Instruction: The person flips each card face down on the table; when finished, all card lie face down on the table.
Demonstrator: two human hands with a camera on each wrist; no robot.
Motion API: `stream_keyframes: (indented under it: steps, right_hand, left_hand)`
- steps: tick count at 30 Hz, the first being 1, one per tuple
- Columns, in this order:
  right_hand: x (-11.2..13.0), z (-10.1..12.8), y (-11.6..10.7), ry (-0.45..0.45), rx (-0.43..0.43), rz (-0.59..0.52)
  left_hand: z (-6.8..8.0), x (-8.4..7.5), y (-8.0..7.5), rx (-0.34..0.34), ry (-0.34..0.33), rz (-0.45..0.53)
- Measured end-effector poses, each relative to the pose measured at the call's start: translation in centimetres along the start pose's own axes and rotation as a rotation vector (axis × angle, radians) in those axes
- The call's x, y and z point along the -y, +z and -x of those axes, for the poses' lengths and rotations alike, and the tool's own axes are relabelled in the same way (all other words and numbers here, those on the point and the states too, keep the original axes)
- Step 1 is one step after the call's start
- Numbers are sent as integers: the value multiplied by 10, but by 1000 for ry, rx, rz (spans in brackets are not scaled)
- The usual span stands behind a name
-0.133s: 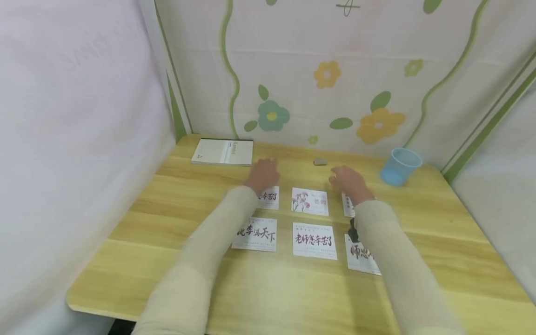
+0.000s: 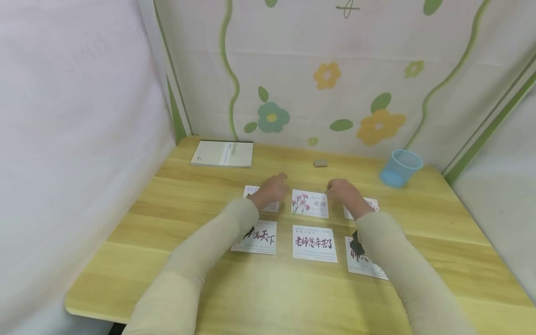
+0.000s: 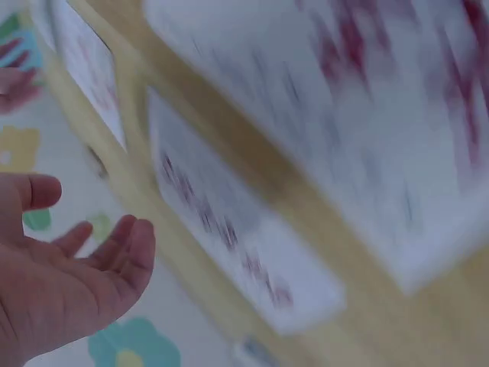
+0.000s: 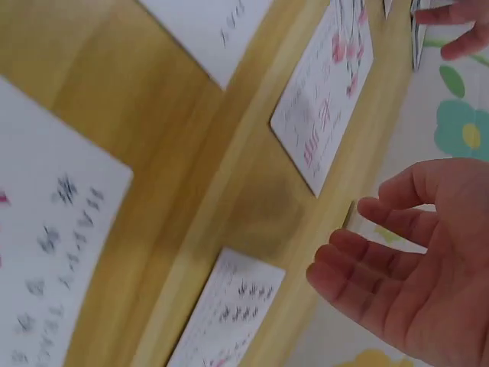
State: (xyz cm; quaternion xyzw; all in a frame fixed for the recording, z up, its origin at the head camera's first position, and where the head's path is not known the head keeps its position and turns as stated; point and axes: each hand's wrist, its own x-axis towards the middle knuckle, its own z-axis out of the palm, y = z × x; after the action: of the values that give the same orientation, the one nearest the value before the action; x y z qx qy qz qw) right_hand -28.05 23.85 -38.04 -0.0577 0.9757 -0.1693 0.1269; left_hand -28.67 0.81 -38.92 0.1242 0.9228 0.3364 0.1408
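Observation:
White printed cards lie in two rows on the wooden table. My left hand point(image 2: 272, 190) hovers over the back-left card point(image 2: 250, 190), fingers loosely bent around nothing, as the left wrist view shows. Between my hands lies the back-middle card point(image 2: 310, 204) with pink flowers. My right hand point(image 2: 344, 193), its fingers gently curved and holding nothing, is between that card and the back-right card point(image 2: 371, 204), which my wrist partly covers. In front are the front-left card point(image 2: 261, 239), the front-middle card point(image 2: 315, 244) and the front-right card point(image 2: 362, 267), partly behind my right sleeve.
A notepad point(image 2: 222, 153) lies at the table's back left. A small grey-brown block point(image 2: 320, 164) sits near the back edge, and a blue translucent cup point(image 2: 398, 170) stands at the back right. Flowered white cloth point(image 2: 293, 56) hangs behind the table.
My left hand has shifted right and a little nearer, uncovering more of the back-left card. My right hand has drawn slightly nearer, and more of the back-right card shows.

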Motion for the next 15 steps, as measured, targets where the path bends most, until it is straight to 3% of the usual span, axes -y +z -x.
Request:
stream_keyframes:
  steps: [2,6,10,13,15]
  right_hand:
    - [7,6,10,34,60,-78]
    - [23,13,21,88,127,-184]
    - [38,19,21,109,131,-171]
    - [44,21,21,113,147,-161]
    - [48,23,20,131,177,-203]
  left_hand:
    - [6,-6,11,29,-51,166]
    - [10,-20,23,-7,-121,315]
    - [7,-31,28,2,-240,420]
    - [6,-33,29,-26,-337,595]
    - [5,-30,30,-69,-375,761]
